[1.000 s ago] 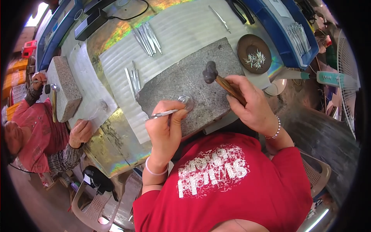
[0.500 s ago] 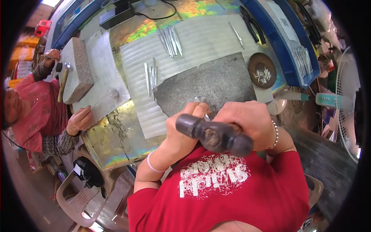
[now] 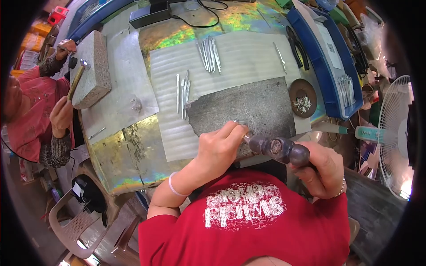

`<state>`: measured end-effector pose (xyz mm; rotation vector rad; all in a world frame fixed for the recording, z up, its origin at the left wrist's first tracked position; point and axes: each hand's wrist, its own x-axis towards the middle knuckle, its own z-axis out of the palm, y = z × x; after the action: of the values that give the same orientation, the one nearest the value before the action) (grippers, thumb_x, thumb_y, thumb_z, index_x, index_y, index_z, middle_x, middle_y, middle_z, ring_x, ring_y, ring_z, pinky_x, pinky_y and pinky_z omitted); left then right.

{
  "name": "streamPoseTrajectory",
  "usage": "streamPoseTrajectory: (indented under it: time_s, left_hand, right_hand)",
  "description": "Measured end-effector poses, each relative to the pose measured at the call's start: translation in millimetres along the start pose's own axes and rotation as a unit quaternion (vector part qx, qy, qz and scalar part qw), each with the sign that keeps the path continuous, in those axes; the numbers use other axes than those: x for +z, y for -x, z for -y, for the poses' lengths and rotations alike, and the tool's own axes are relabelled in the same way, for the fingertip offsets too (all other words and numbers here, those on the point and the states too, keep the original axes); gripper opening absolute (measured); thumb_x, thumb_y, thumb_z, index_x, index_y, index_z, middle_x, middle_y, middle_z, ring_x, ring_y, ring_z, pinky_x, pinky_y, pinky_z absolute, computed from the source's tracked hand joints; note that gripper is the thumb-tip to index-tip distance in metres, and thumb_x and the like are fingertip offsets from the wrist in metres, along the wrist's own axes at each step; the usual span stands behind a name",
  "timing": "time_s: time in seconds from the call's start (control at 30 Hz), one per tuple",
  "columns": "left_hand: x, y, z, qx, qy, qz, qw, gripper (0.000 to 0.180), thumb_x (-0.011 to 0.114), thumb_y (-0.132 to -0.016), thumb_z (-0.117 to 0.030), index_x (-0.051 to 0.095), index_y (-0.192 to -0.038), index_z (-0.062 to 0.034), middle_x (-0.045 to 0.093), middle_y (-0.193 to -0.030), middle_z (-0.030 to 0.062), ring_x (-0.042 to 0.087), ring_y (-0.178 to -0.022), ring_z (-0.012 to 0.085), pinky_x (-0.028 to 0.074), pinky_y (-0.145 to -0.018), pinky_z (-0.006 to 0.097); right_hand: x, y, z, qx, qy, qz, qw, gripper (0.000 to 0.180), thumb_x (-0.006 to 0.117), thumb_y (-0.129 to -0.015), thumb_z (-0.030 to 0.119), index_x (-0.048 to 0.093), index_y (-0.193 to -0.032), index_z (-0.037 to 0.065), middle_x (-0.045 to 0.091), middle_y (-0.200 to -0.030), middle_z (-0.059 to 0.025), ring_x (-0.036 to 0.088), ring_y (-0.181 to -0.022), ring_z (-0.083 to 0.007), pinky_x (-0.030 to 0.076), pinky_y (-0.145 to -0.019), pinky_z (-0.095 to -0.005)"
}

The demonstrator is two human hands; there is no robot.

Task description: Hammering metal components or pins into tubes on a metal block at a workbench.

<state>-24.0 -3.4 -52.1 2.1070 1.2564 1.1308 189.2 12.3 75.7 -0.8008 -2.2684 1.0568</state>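
Note:
A ball-peen hammer (image 3: 276,148) with a dark metal head is gripped in my right hand (image 3: 323,167), its head just right of my left fingertips. My left hand (image 3: 222,146) is closed in a pinch over the near edge of a dark grey stone slab (image 3: 244,104). Between its fingers a small silvery metal piece (image 3: 238,122) shows only in part. Left of the slab lie several thin silvery rods (image 3: 183,95), and a larger bunch of rods (image 3: 209,54) lies behind it. A brown bowl (image 3: 303,98) of small silvery bits stands to its right.
At the left, another person's hand (image 3: 61,116) holds a small hammer (image 3: 77,80) beside a pale stone block (image 3: 94,66). Black-handled pliers (image 3: 298,48) lie near a blue tray (image 3: 313,48) at the right. A white fan (image 3: 397,137) stands beyond. A black box (image 3: 150,15) sits at the back.
My right hand and the hammer have moved right, away from my left hand. The other person's hand has risen from the table to the small hammer. The view has shifted slightly.

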Motion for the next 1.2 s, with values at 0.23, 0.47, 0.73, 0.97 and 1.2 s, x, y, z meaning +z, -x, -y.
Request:
streamPoseTrajectory:
  time_s: [0.23,0.47,0.73,0.97,1.2]
  left_hand:
    - [3.2,-1.2,1.4,-0.001,-0.005,-0.005,1.0,0.015,0.059,-0.073,0.0,0.056,-0.086,-0.0079,0.054,-0.072,0.0056,0.056,-0.052,0.0233,0.044,-0.043,0.032]
    - [3.0,-0.4,0.7,-0.007,-0.008,-0.003,1.0,0.015,0.059,-0.073,0.0,0.056,-0.086,-0.008,0.053,-0.072,0.0056,0.056,-0.051,0.0232,0.043,-0.043,0.032]
    - [2.2,2.2,3.5,-0.008,-0.026,0.008,1.0,0.02,0.064,-0.068,0.0,0.057,-0.085,-0.0063,0.057,-0.074,0.0053,0.059,-0.055,0.0217,0.045,-0.045,0.03]
    - [0.5,3.2,1.6,-0.017,-0.018,0.007,1.0,0.02,0.064,-0.068,0.0,0.057,-0.085,-0.0061,0.057,-0.075,0.0062,0.059,-0.056,0.0232,0.046,-0.047,0.031]
    - [-16.6,3.7,-15.3,-0.129,0.281,-0.022,0.951,0.01,0.058,-0.081,0.003,0.056,-0.09,-0.0022,0.06,-0.081,0.0092,0.063,-0.061,0.0193,0.049,-0.05,0.027]
  right_hand:
    - [-1.1,0.7,3.8,-0.004,0.114,0.021,0.993,0.055,0.068,-0.067,-0.004,0.049,-0.12,-0.005,0.061,-0.083,-0.0145,0.061,-0.065,-0.0249,0.05,-0.056,-0.0297]
    - [2.0,2.6,1.4,-0.019,0.127,0.025,0.991,0.053,0.067,-0.067,-0.006,0.05,-0.117,-0.008,0.061,-0.084,-0.0153,0.062,-0.065,-0.0232,0.05,-0.053,-0.0282]
    - [4.9,23.0,10.3,-0.038,-0.012,-0.08,0.996,0.045,0.066,-0.07,-0.001,0.053,-0.113,-0.004,0.062,-0.088,-0.0127,0.061,-0.068,-0.0236,0.049,-0.055,-0.0267]
    - [-6.0,-1.5,25.5,0.045,0.212,0.066,0.974,0.049,0.065,-0.072,0.004,0.05,-0.119,-0.002,0.053,-0.071,-0.0078,0.055,-0.055,-0.0233,0.045,-0.047,-0.032]
    - [11.7,7.4,-10.5,0.072,0.176,-0.082,0.978,0.043,0.06,-0.076,-0.004,0.052,-0.118,-0.001,0.057,-0.076,-0.0144,0.057,-0.062,-0.0289,0.046,-0.054,-0.0337]
